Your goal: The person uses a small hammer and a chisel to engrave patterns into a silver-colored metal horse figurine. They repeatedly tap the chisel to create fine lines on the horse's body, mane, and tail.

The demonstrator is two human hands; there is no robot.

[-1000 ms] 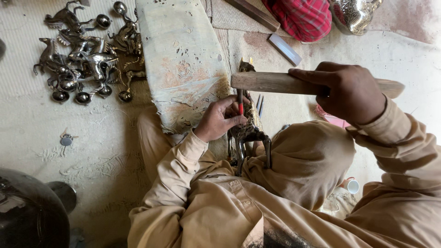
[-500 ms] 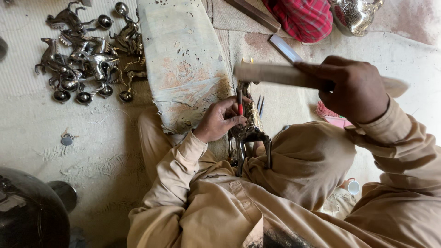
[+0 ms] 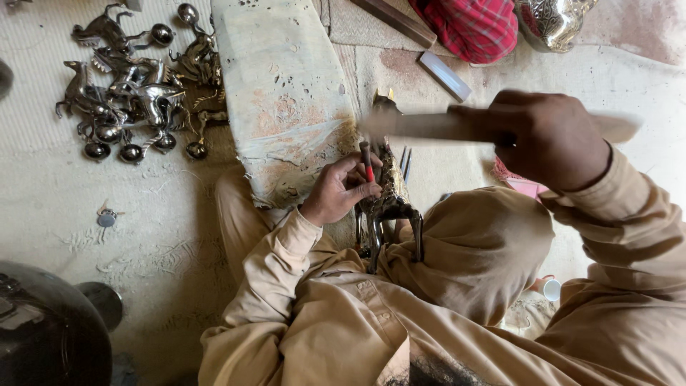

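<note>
Right hand point(image 3: 550, 139) clenched round a wooden mallet point(image 3: 429, 126), raised and blurred above the work. Left hand point(image 3: 341, 189) pinches a red-handled punch point(image 3: 367, 163) against a metal horse point(image 3: 389, 200) wedged between the knees. Risk: an off-line blow would catch the left fingers (they sit just beside the punch head). Finished figures point(image 3: 136, 86) lie well apart, left of a stone block point(image 3: 286, 93).

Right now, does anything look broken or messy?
Nothing looks broken. The metal animal figurines lie tumbled in a heap on the floor, and the worn block has chipped, stained paint. The wooden mallet is only motion-blurred.
</note>
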